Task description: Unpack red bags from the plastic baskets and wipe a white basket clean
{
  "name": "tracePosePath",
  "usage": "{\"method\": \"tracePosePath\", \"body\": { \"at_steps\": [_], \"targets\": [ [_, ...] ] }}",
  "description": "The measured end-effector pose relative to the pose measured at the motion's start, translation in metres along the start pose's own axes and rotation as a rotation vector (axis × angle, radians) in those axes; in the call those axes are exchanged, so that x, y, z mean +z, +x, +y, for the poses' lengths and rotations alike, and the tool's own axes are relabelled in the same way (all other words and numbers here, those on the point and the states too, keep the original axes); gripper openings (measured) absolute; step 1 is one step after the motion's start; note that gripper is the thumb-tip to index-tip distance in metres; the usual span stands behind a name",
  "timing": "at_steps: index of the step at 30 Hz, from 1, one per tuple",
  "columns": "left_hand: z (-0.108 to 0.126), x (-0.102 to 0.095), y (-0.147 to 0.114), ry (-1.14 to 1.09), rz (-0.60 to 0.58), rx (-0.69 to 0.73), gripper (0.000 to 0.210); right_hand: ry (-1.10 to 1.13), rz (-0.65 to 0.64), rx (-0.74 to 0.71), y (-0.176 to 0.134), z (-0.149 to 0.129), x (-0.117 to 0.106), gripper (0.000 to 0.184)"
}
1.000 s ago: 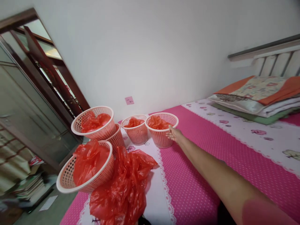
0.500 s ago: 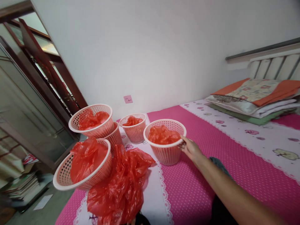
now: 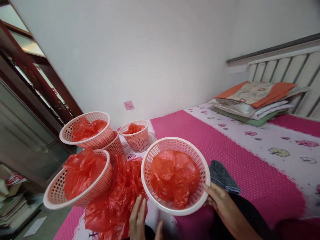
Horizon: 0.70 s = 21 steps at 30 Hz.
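Note:
My right hand [image 3: 220, 198] grips the rim of a pink perforated plastic basket [image 3: 176, 142], which is tipped toward me above the bed. Inside it lies a crumpled red plastic bag [image 3: 172, 171]. My left hand [image 3: 140, 216] is at the bottom middle, fingers stretched out and thumb apart, holding nothing. It sits just left of and below that basket, beside a loose heap of red plastic bags [image 3: 115, 200]. To the left of the heap, another pink basket [image 3: 77, 196] leans over with a red bag in it.
Farther back stand a small pink basket [image 3: 136, 141], a large one [image 3: 100, 138] and a partly hidden one [image 3: 115, 146]. The bed has a pink and white sheet [image 3: 175, 123]. Folded bedding [image 3: 252, 100] is piled at the right, near a radiator [image 3: 287, 75]. Folded denim [image 3: 222, 175] lies nearby.
The basket in my right hand has come closer and tilted toward me, showing its inside. My left hand has risen into view at the bottom. The view has shifted right.

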<state>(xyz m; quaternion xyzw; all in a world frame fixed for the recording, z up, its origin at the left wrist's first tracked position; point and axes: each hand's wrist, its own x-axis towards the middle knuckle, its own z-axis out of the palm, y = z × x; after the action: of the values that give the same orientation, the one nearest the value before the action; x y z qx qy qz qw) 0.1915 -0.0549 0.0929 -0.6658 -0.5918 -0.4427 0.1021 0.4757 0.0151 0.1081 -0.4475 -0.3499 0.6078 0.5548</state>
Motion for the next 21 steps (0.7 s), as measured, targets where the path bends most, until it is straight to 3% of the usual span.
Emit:
{"method": "tracePosePath", "body": {
  "at_steps": [3,6,8,10,12,14,17,21],
  "targets": [
    [0.031,-0.004,0.050,-0.092,-0.115,0.069,0.097,-0.019,-0.020,0.032,-0.004,0.001,0.000,0.047],
    [0.047,0.005,0.098,-0.209,-0.320,0.002,0.114,0.003,-0.019,0.019,-0.006,-0.002,0.001,0.044],
    [0.049,0.018,0.122,-0.370,-0.450,-0.111,0.092,0.022,-0.016,0.004,-0.003,-0.004,0.001,0.044],
    [0.050,0.033,0.141,-0.569,-0.520,-0.279,0.048,0.029,-0.001,0.002,0.001,-0.004,0.002,0.048],
    [0.053,0.045,0.155,-0.709,-0.504,-0.382,0.021,0.026,0.028,-0.008,0.006,-0.003,0.003,0.053],
    [0.060,0.050,0.167,-0.802,-0.444,-0.430,0.011,0.017,0.045,-0.034,0.010,-0.001,0.002,0.057],
    [0.071,0.048,0.187,-0.952,-0.339,-0.544,0.019,0.003,0.022,-0.043,0.010,-0.002,-0.001,0.056],
    [0.081,0.030,0.207,-1.149,-0.225,-0.648,0.043,-0.015,0.007,-0.046,0.006,-0.008,-0.004,0.054]
  ]
}}
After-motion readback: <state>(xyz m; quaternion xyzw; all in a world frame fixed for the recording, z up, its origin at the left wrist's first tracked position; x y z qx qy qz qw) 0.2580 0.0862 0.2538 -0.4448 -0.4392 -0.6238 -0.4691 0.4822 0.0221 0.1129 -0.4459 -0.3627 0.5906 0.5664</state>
